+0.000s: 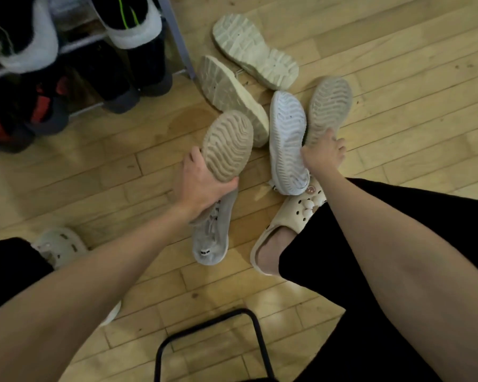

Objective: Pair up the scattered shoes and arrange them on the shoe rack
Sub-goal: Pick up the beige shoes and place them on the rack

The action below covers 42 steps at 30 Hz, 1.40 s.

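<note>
Head view: left hand (202, 186) grips tan wavy-soled shoe (228, 146) sole-up; right hand (324, 154) clasps its match (329, 110), heel end. Shoe rack (177, 45) lies left, nearer left hand.

1. You saw a tan wavy-ridged rubber sole (228, 146) and a white wavy-ridged one (287, 142).
2. The grey suede lace-up sneaker (213, 235) lay on pale honey wooden floorboards (94, 172).
3. Your cream perforated foam clog (290, 216) carried round charms.
4. Black shoes with white fluffy cuffs (133, 26) showed a neon-green stripe.

glossy wood floor (398, 51), ridged rubber soles (228, 146)
</note>
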Each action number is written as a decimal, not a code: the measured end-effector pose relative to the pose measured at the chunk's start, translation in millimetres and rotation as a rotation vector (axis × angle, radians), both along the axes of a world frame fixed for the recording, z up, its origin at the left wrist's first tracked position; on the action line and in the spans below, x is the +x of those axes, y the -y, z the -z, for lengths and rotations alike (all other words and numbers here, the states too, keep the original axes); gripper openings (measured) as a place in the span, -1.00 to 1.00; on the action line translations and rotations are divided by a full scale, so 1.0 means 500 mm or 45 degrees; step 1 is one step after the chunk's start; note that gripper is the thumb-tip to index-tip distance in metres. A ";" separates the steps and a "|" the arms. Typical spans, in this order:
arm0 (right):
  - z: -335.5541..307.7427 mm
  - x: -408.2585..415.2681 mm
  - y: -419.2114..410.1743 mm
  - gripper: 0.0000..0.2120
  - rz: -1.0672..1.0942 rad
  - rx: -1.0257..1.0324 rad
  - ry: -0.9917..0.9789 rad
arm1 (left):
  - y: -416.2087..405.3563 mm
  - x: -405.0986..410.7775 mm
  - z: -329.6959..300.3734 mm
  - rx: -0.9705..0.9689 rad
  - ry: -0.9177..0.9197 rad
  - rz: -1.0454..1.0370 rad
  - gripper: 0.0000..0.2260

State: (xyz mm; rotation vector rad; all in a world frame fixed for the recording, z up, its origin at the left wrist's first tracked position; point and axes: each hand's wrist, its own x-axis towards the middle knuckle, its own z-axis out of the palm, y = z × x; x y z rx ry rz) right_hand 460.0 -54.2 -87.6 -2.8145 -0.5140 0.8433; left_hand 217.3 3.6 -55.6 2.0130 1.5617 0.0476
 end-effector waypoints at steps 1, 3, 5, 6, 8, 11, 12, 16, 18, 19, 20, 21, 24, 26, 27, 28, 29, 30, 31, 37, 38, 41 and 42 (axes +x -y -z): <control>0.002 0.003 -0.001 -0.38 0.048 0.017 -0.018 | 0.003 0.004 0.006 -0.037 0.002 -0.024 -0.22; 0.004 0.009 -0.002 -0.35 0.117 0.056 -0.077 | 0.007 0.010 0.018 -0.096 -0.026 -0.063 -0.20; 0.005 0.014 -0.001 -0.32 0.117 0.081 -0.116 | 0.012 0.014 0.033 -0.148 -0.070 -0.093 -0.17; 0.005 0.017 0.001 -0.30 0.104 0.089 -0.125 | 0.015 0.014 0.042 -0.170 -0.095 -0.101 -0.16; 0.005 0.021 0.007 -0.24 0.107 0.111 -0.144 | 0.023 0.016 0.052 -0.213 -0.151 -0.108 -0.17; 0.005 0.026 0.017 -0.20 0.180 0.150 -0.204 | 0.032 0.017 0.054 -0.243 -0.221 -0.069 -0.18; 0.007 0.029 0.019 -0.20 0.205 0.161 -0.232 | 0.034 0.016 0.054 -0.243 -0.264 -0.028 -0.17; -0.011 0.030 0.011 -0.14 0.289 0.158 -0.245 | 0.036 -0.004 0.048 -0.273 -0.368 0.003 -0.14; -0.030 0.025 -0.001 -0.12 0.211 -0.009 -0.004 | 0.032 -0.014 0.040 -0.308 -0.335 -0.059 -0.16; -0.042 0.019 -0.008 -0.13 0.150 -0.079 0.125 | 0.030 -0.019 0.033 -0.315 -0.311 -0.082 -0.16; -0.055 0.011 -0.016 -0.14 0.098 -0.105 0.218 | 0.029 -0.023 0.027 -0.312 -0.286 -0.107 -0.17; -0.069 0.002 -0.023 -0.16 0.070 -0.085 0.274 | 0.030 -0.026 0.020 -0.308 -0.259 -0.147 -0.17; -0.120 -0.038 -0.045 -0.20 0.085 0.075 0.306 | 0.033 -0.034 -0.004 -0.269 -0.175 -0.293 -0.15; -0.157 -0.078 -0.060 -0.17 0.041 0.189 0.278 | 0.032 -0.048 -0.026 -0.274 -0.130 -0.402 -0.10; -0.179 -0.101 -0.065 -0.17 0.010 0.240 0.243 | 0.031 -0.059 -0.041 -0.316 -0.088 -0.461 -0.12; -0.196 -0.123 -0.069 -0.17 -0.024 0.283 0.186 | 0.028 -0.072 -0.057 -0.371 -0.020 -0.518 -0.19; -0.217 -0.144 -0.071 -0.17 -0.054 0.321 0.106 | 0.027 -0.087 -0.074 -0.430 0.058 -0.574 -0.29; -0.231 -0.162 -0.072 -0.18 -0.082 0.352 0.010 | 0.026 -0.101 -0.094 -0.475 0.137 -0.623 -0.37; -0.247 -0.177 -0.070 -0.19 -0.108 0.378 -0.102 | 0.025 -0.116 -0.113 -0.506 0.210 -0.685 -0.40; -0.337 -0.270 -0.036 -0.63 -0.142 0.623 -0.771 | -0.001 -0.194 -0.230 -0.546 0.575 -1.023 -0.29; -0.352 -0.280 -0.032 -0.57 -0.132 0.621 -0.859 | -0.006 -0.207 -0.249 -0.555 0.606 -1.018 -0.34; -0.416 -0.332 -0.029 -0.42 -0.198 0.622 -0.998 | -0.022 -0.270 -0.313 -0.681 0.887 -1.039 -0.45; -0.439 -0.352 -0.031 -0.38 -0.234 0.622 -1.013 | -0.026 -0.292 -0.332 -0.755 0.997 -1.058 -0.46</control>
